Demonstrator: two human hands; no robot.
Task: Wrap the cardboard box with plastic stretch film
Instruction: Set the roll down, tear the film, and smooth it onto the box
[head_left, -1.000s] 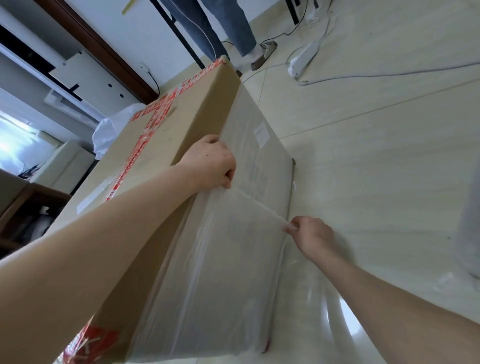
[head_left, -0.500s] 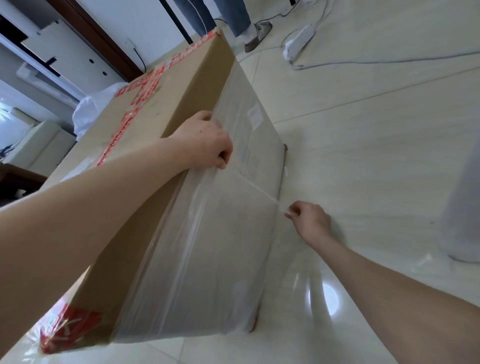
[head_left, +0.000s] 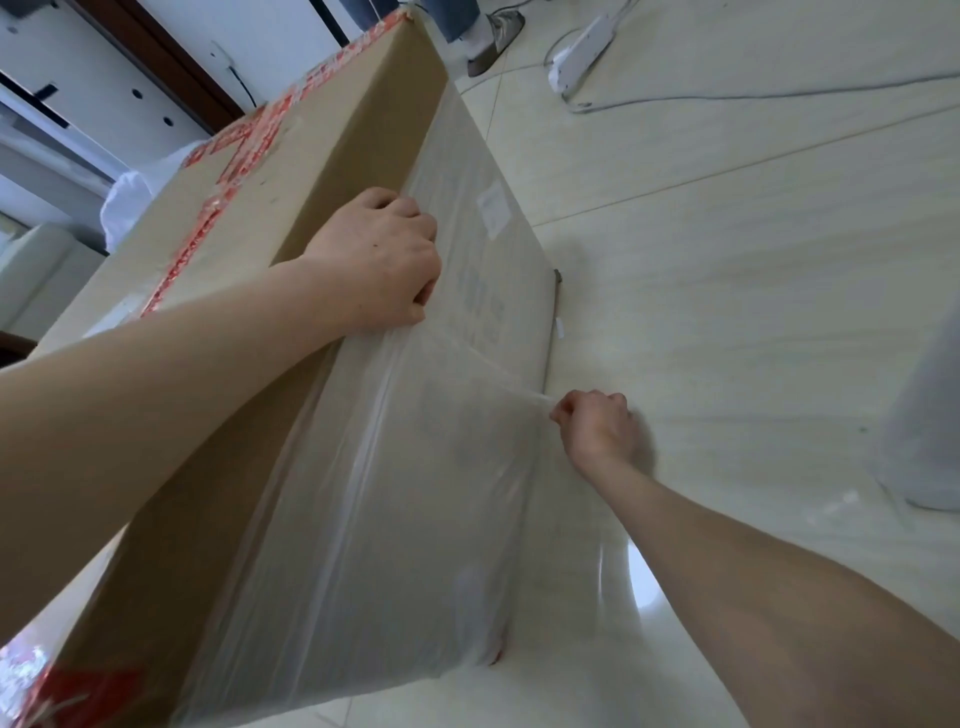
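A large cardboard box (head_left: 332, 171) with red tape on its top stands on the tiled floor. Clear stretch film (head_left: 405, 499) covers the near part of its right side. My left hand (head_left: 382, 262) grips the film's upper edge at the box's top right edge, fingers curled. My right hand (head_left: 597, 428) pinches the film's lower edge, stretched into a thin strand, low beside the box near the floor. The film is taut between both hands.
A pale roll (head_left: 930, 415) that looks like stretch film stands on the floor at the right edge. A white power strip (head_left: 584, 47) and cables lie farther back. Another person's legs and shoe (head_left: 491, 41) stand behind the box. A white bag (head_left: 135, 197) sits left of it.
The view has shifted a little. Both hands keep their grip on the film at nearly the same spots on the box; my right hand stays low by the floor.
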